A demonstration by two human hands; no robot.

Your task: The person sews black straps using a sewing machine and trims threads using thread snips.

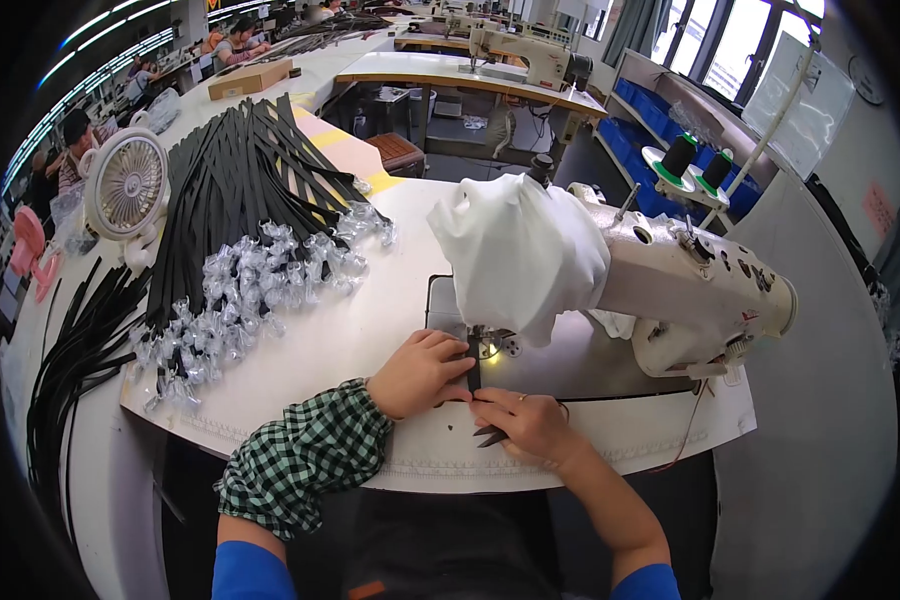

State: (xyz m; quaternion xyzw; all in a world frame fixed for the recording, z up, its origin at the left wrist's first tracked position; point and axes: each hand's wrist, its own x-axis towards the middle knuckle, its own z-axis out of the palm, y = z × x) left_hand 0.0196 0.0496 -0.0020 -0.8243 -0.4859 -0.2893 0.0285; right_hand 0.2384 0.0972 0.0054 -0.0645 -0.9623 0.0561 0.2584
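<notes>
A narrow black strap (474, 366) lies under the needle area of a sewing machine (685, 265), whose head is covered by a white cloth (520, 250). My left hand (422, 374) presses on the strap from the left with its fingertips, the arm in a checked sleeve. Just below the needle area, my right hand (528, 425) pinches the strap's near end, and a small dark pointed tool (491, 436) shows under its fingers. A small light glows beside the needle. Both thumbs are close together at the strap.
Many black straps (225, 170) with clear plastic-wrapped ends (260, 270) cover the table's left side. A white fan (128, 185) and pink fan (32, 245) stand farther left. Thread cones (679, 157) stand behind the machine. Several people sit at the far left.
</notes>
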